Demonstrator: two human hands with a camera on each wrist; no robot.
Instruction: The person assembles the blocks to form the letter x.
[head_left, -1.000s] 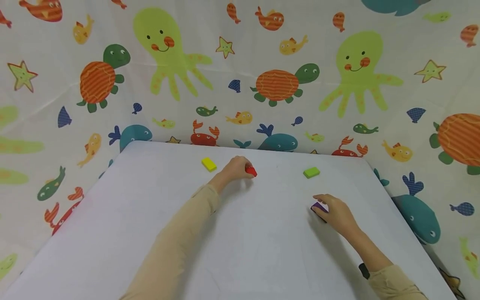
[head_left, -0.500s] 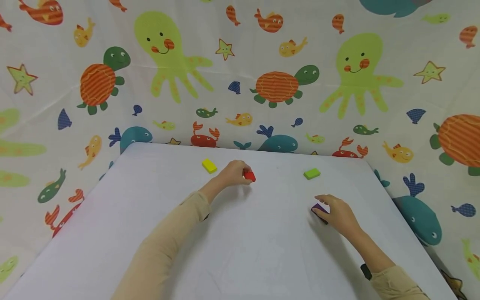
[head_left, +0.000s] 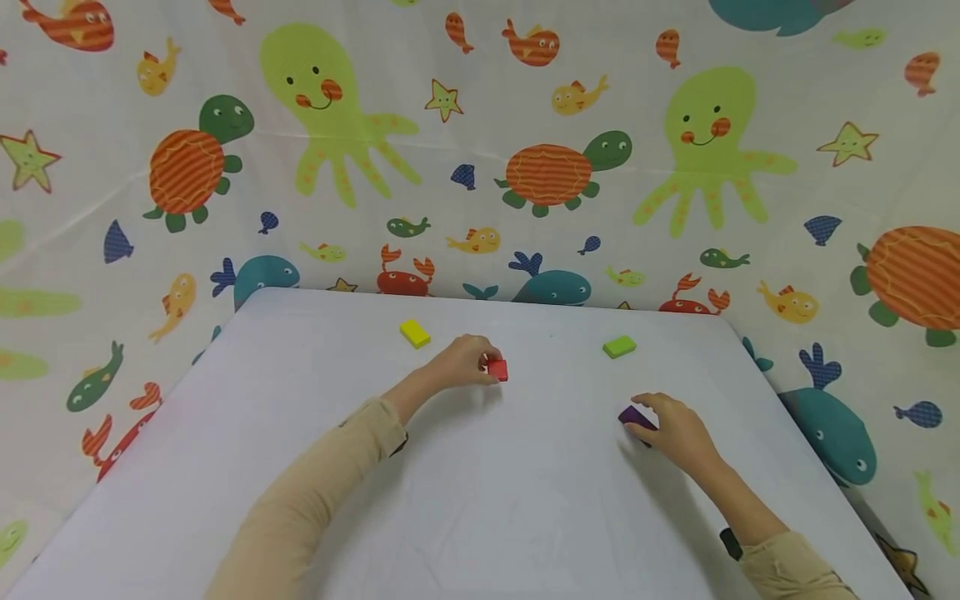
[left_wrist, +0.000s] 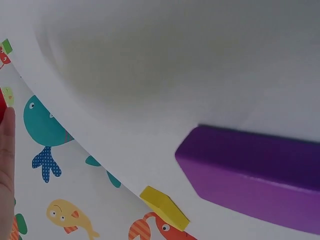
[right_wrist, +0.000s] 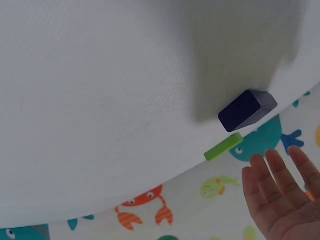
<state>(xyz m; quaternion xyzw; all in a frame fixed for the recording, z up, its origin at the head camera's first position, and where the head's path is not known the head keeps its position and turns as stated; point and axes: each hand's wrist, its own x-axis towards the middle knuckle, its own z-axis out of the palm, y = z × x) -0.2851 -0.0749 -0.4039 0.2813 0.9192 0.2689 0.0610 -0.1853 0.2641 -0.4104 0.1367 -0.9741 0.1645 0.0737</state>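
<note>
My left hand [head_left: 463,362] pinches a red block [head_left: 498,371] between thumb and fingertips, at the table's middle back. In the left wrist view only a finger [left_wrist: 7,155] and a sliver of the red block [left_wrist: 2,106] show at the left edge. A large purple block [left_wrist: 250,175] lies close to that camera; the head view does not show it by the left hand. My right hand [head_left: 675,427] hovers around a dark purple block [head_left: 638,417], thumb overlapping its near side. The right wrist view has its fingers straight and apart from the dark purple block [right_wrist: 245,111].
On the white table [head_left: 480,500] a yellow block [head_left: 415,333] lies behind the left hand, and a light green block [head_left: 619,347] lies beyond the right hand. A sea-animal fabric [head_left: 480,150] stands along the back and the sides.
My left hand has drawn the red block toward me and slightly left, and the block has turned. My right hand stays almost in place by the dark purple block.
</note>
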